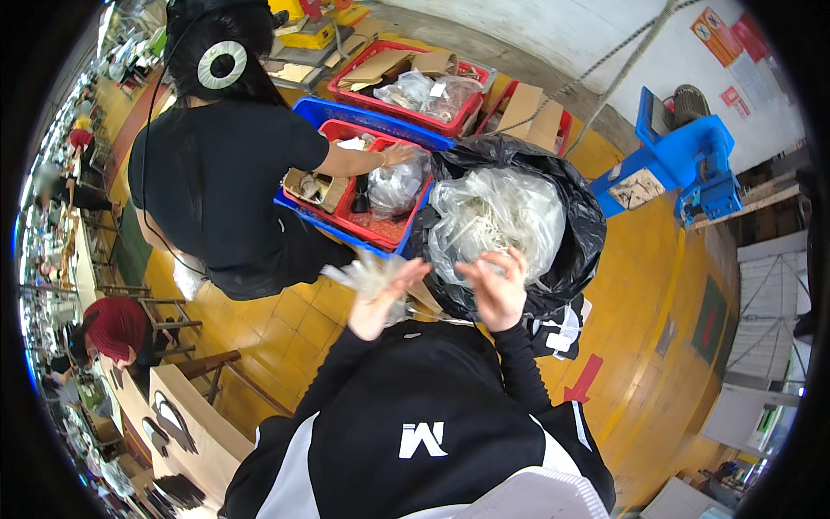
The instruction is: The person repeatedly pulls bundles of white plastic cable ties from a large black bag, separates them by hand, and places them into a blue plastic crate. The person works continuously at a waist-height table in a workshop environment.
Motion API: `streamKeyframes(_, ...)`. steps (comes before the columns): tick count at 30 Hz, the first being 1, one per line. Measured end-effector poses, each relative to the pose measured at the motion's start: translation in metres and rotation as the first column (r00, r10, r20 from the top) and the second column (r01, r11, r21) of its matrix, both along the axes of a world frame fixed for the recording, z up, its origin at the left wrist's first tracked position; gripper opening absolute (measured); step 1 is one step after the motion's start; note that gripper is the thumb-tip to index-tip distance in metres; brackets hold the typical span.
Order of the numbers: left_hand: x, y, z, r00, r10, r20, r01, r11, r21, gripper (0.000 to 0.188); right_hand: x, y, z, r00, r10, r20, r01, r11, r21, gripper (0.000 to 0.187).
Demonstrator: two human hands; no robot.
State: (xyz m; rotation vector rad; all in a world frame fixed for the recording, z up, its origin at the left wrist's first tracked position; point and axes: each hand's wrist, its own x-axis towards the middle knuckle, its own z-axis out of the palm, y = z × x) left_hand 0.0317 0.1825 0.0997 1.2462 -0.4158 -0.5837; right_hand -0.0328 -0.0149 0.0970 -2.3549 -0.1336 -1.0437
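My left hand is raised with its fingers stretched out. Crumpled clear plastic shows against its far side; whether it is touching the hand I cannot tell. My right hand is up at the near edge of a black garbage bag, fingers apart and nothing visible in them. Inside that bag's open mouth lies a heap of clear plastic bags with pale strips among them.
At left a co-worker in black reaches into a red crate of plastic set in a blue one. Behind stands another red crate. A blue machine is at right, a wooden table at lower left.
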Motion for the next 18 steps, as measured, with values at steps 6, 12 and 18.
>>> streamKeyframes(6,-0.018,-0.024,0.008,0.986,-0.103,0.13,0.085,0.987,0.137,0.028,0.003,0.025,0.027,0.964,0.265,0.011,-0.262,0.943,0.206,0.047)
streamKeyframes(12,0.043,0.077,0.09,0.983,0.169,0.066,-0.129,0.906,-0.403,0.026,0.018,-0.009,-0.028,0.958,0.07,-0.278,0.032,0.938,0.344,0.03)
streamKeyframes(18,0.01,0.188,0.138,0.874,0.436,0.217,-0.273,0.808,-0.522,0.02,0.078,-0.063,-0.17,0.853,0.016,-0.522,0.049,0.993,0.111,0.025)
